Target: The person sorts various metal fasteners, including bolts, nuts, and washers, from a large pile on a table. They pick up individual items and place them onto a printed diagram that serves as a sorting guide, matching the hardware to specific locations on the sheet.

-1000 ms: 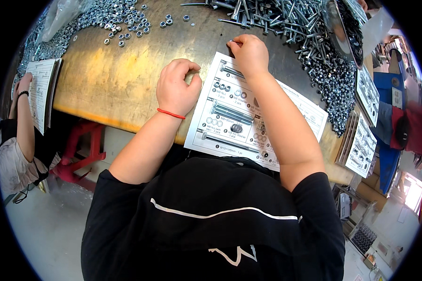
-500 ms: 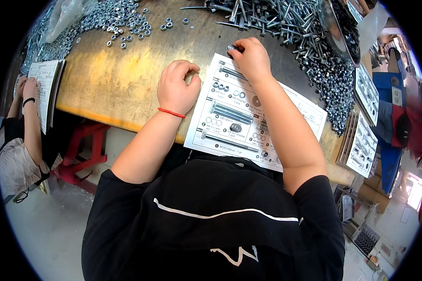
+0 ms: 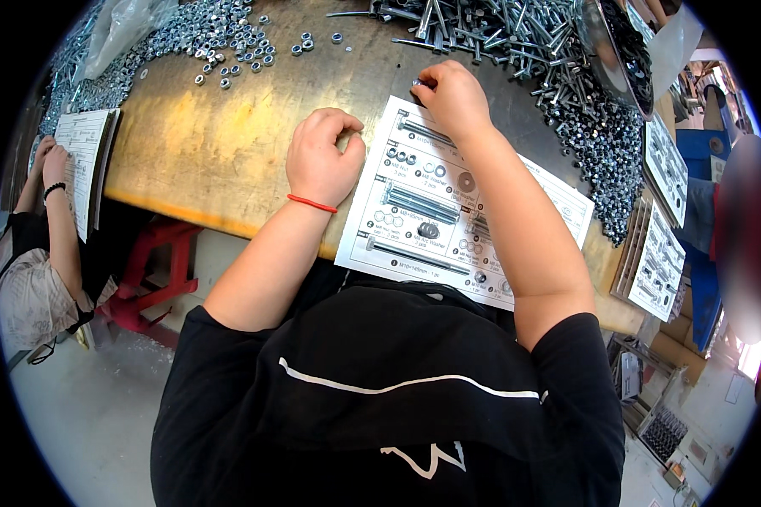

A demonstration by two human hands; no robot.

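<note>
While the right hand (image 3: 454, 100) pinches a small metal piece (image 3: 417, 83), the left hand (image 3: 323, 159) curls loosely, contents unclear; nuts (image 3: 203, 34) and bolts (image 3: 516, 35) lie heaped, so work seems unfinished.

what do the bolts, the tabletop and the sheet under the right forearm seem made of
Bolts: metal, likely plated steel, judging by their bright silvery glint.
Tabletop: perhaps wood, worn and slightly shiny, yellowish brown with dark staining; a coating is possible.
Sheet: probably matte white paper; thin, without glare.
</note>
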